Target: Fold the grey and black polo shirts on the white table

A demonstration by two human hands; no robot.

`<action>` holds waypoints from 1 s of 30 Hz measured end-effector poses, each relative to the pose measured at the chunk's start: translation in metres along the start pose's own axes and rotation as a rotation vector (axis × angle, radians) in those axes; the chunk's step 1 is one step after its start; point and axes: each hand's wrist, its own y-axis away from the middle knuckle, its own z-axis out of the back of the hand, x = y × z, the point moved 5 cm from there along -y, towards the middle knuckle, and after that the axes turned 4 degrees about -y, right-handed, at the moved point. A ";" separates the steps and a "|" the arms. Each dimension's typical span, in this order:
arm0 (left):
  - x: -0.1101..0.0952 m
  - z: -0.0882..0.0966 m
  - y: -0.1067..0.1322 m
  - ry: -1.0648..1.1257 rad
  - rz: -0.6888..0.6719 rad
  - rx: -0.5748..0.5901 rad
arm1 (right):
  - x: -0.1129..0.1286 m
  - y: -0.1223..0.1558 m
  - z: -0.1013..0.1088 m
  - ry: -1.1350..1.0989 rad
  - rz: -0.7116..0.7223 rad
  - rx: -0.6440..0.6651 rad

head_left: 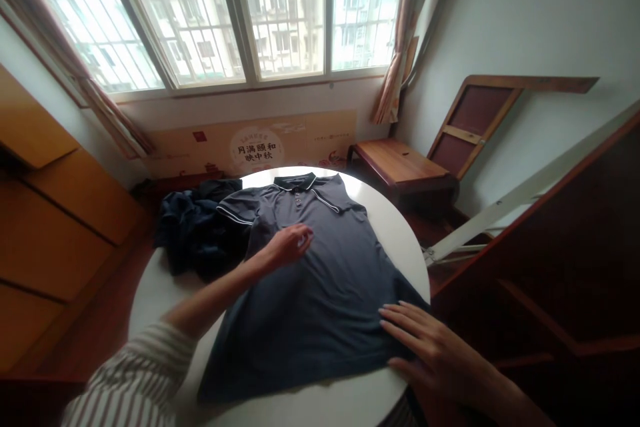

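A dark grey polo shirt (320, 293) lies spread front side up, its collar toward the window and its hem toward me. White piping edges its collar and short sleeves. Over the chest of the shirt is my left hand (290, 244), its fingers curled in and closed, with nothing visible in them. Whether it touches the cloth I cannot tell. My right hand (430, 347) rests open and flat on the lower right corner of the shirt, near the hem, fingers stretched out.
Under the shirt is a round white table (150, 300). A heap of dark clothes (193, 227) sits at its left side. Beyond the table stand a low wooden bench (395, 160) at the right and a printed cardboard panel (320, 133) below the window. Orange cabinets (55, 233) line the left.
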 end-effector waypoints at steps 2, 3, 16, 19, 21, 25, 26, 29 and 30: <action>-0.034 0.010 0.068 0.051 -0.150 0.048 | -0.008 0.017 0.008 0.059 -0.034 -0.027; -0.048 0.014 0.103 0.052 -0.209 0.089 | -0.013 0.024 0.009 0.081 -0.050 -0.030; -0.061 0.011 0.252 -0.221 -0.134 -0.122 | -0.032 0.034 0.022 0.202 0.033 -0.215; -0.057 0.019 0.255 -0.208 -0.147 -0.095 | -0.032 0.033 0.025 0.220 0.064 -0.218; -0.053 0.025 0.258 -0.255 -0.195 -0.128 | -0.033 0.034 0.025 0.242 0.072 -0.241; -0.046 0.038 0.262 -0.260 -0.131 -0.228 | -0.036 0.037 0.031 0.267 0.087 -0.243; -0.047 0.042 0.264 -0.240 -0.092 -0.252 | -0.038 0.038 0.034 0.267 0.067 -0.255; -0.057 0.052 0.270 -0.185 -0.044 -0.248 | -0.046 0.043 0.045 0.259 -0.011 -0.334; -0.061 0.054 0.272 -0.168 -0.055 -0.227 | -0.048 0.045 0.048 0.260 -0.018 -0.364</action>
